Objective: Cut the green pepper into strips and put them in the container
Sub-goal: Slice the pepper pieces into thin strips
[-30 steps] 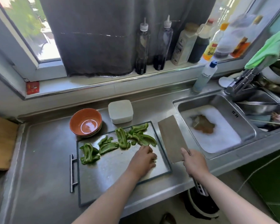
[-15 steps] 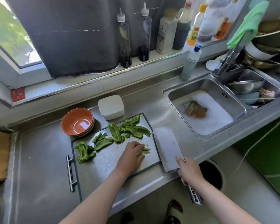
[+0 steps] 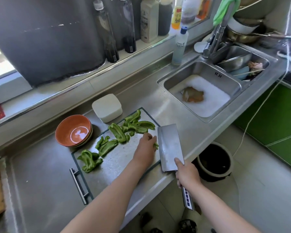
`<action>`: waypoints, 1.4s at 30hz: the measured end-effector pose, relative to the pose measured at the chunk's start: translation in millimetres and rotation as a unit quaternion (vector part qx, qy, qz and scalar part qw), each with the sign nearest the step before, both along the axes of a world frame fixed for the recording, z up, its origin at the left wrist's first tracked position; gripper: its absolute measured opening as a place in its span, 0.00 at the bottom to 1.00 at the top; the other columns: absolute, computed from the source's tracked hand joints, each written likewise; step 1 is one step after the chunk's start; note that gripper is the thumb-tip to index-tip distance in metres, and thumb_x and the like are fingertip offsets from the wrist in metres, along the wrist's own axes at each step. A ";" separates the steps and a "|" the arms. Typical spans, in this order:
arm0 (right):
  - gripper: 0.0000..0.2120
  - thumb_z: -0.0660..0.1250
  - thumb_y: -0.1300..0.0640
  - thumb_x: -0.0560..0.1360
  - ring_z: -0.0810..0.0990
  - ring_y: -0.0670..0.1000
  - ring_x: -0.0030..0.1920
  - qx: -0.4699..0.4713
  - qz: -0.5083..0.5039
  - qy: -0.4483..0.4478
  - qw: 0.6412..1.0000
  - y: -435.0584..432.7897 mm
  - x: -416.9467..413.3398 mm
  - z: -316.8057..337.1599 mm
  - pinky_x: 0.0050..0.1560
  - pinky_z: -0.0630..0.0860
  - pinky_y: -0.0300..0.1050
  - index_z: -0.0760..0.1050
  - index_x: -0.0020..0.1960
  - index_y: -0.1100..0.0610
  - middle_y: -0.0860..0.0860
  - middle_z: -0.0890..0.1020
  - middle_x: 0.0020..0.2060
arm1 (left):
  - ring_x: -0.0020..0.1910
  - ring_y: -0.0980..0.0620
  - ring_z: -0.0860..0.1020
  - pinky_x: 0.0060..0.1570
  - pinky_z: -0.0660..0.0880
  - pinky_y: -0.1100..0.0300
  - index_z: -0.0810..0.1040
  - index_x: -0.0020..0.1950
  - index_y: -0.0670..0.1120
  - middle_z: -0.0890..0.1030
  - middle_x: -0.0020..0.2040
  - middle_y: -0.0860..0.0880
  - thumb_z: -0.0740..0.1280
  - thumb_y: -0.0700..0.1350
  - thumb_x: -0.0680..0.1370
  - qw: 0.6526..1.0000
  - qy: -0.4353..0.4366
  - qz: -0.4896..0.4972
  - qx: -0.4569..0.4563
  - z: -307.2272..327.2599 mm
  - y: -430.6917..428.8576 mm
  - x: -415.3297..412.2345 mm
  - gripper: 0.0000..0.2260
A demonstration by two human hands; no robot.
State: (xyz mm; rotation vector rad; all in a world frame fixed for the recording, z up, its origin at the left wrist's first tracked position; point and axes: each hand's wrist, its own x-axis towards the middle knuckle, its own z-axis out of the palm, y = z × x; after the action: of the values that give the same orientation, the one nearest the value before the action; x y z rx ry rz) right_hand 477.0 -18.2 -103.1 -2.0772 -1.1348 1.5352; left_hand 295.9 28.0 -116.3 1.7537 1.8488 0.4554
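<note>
The left hand (image 3: 145,148) rests on the board (image 3: 112,165). Its fingers (image 3: 149,137) are curled and seem to pinch a pepper bit (image 3: 156,145) just beside the cleaver (image 3: 169,145), though the grip is partly hidden. The right hand (image 3: 186,174) has its fingers wrapped round the cleaver's handle, with the blade over the board's right edge. Pepper pieces (image 3: 118,132) lie across the board's far half. A bowl (image 3: 73,130) and a box (image 3: 107,107) stand on the desk (image 3: 40,179) behind.

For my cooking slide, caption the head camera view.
Left hand among cut green pepper pieces on a steel cutting board; right hand grips a broad rectangular steel cleaver.
</note>
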 end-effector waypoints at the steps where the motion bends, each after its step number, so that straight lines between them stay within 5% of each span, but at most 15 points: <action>1: 0.16 0.58 0.45 0.83 0.72 0.54 0.21 -0.001 0.002 0.000 1.000 -1.8 1.6 -0.4 0.26 0.72 0.44 0.73 0.49 0.57 0.56 0.75 0.30 | 0.51 0.51 0.72 0.48 0.69 0.62 0.76 0.64 0.43 0.72 0.54 0.51 0.62 0.37 0.80 1.000 0.006 -0.003 0.000 -0.2 2.5 1.0 0.12; 5: 0.14 0.59 0.46 0.83 0.71 0.54 0.21 -0.013 0.020 0.000 1.000 -8.3 6.3 1.2 0.27 0.71 0.44 0.72 0.52 0.57 0.55 0.74 0.29 | 0.47 0.45 0.74 0.52 0.75 0.50 0.81 0.55 0.42 0.74 0.51 0.45 0.62 0.35 0.77 1.000 -0.007 0.005 0.002 -0.4 -2.0 4.0 0.11; 11: 0.15 0.59 0.48 0.83 0.69 0.53 0.21 -0.011 0.024 0.009 1.000 -10.3 16.0 7.8 0.26 0.69 0.42 0.75 0.52 0.59 0.54 0.73 0.28 | 0.68 0.48 0.67 0.67 0.59 0.65 0.71 0.73 0.43 0.72 0.70 0.47 0.67 0.39 0.79 0.997 -0.054 0.042 0.037 -9.8 -19.5 -8.0 0.22; 14: 0.17 0.60 0.47 0.83 0.69 0.53 0.21 -0.012 0.040 0.002 0.999 -9.2 14.9 8.5 0.26 0.70 0.43 0.73 0.49 0.61 0.54 0.73 0.28 | 0.62 0.46 0.70 0.65 0.64 0.62 0.75 0.69 0.46 0.78 0.65 0.49 0.68 0.35 0.77 0.998 -0.048 -0.001 0.037 -11.0 -17.6 -5.1 0.21; 23: 0.17 0.61 0.44 0.82 0.69 0.53 0.20 -0.042 0.063 0.016 0.997 -13.2 -0.8 -0.8 0.26 0.70 0.43 0.75 0.53 0.59 0.53 0.72 0.27 | 0.57 0.51 0.78 0.60 0.73 0.56 0.80 0.66 0.46 0.82 0.57 0.50 0.70 0.38 0.77 0.975 -0.155 0.145 0.070 -10.5 -33.1 7.4 0.17; 28: 0.17 0.60 0.46 0.83 0.65 0.51 0.20 -0.051 0.019 0.073 0.996 -9.5 13.5 13.2 0.26 0.66 0.42 0.74 0.53 0.62 0.53 0.70 0.28 | 0.57 0.46 0.77 0.61 0.72 0.55 0.81 0.63 0.45 0.83 0.57 0.48 0.69 0.37 0.77 0.988 -0.106 0.053 0.099 -4.1 -18.4 19.5 0.14; 32: 0.17 0.60 0.48 0.84 0.65 0.51 0.19 -0.022 -0.023 0.067 0.997 9.5 56.7 33.6 0.24 0.64 0.40 0.73 0.51 0.63 0.54 0.69 0.27 | 0.63 0.48 0.69 0.59 0.61 0.66 0.75 0.71 0.47 0.77 0.64 0.49 0.67 0.43 0.80 0.992 -0.070 -0.040 0.096 19.0 14.5 69.4 0.19; 39: 0.14 0.60 0.49 0.83 0.64 0.51 0.19 0.033 -0.125 0.024 0.991 40.7 186.0 53.9 0.24 0.63 0.39 0.71 0.46 0.58 0.53 0.70 0.24 | 0.45 0.56 0.74 0.47 0.73 0.57 0.81 0.49 0.43 0.77 0.50 0.46 0.66 0.45 0.80 0.976 -0.162 -0.130 0.058 51.7 87.8 214.6 0.07; 42: 0.15 0.62 0.48 0.82 0.66 0.52 0.19 0.043 -0.159 -0.013 0.986 46.4 244.1 54.2 0.25 0.64 0.40 0.70 0.43 0.57 0.54 0.72 0.24 | 0.53 0.52 0.75 0.50 0.65 0.65 0.83 0.55 0.43 0.79 0.57 0.45 0.66 0.42 0.80 0.969 -0.140 -0.199 0.048 55.1 104.0 281.7 0.08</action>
State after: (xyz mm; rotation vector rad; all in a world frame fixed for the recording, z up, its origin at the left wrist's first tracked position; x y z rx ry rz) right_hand 721.2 28.2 -48.9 -2.1046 -0.8123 1.2886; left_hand 577.6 131.9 -61.2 1.9501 1.2610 0.6020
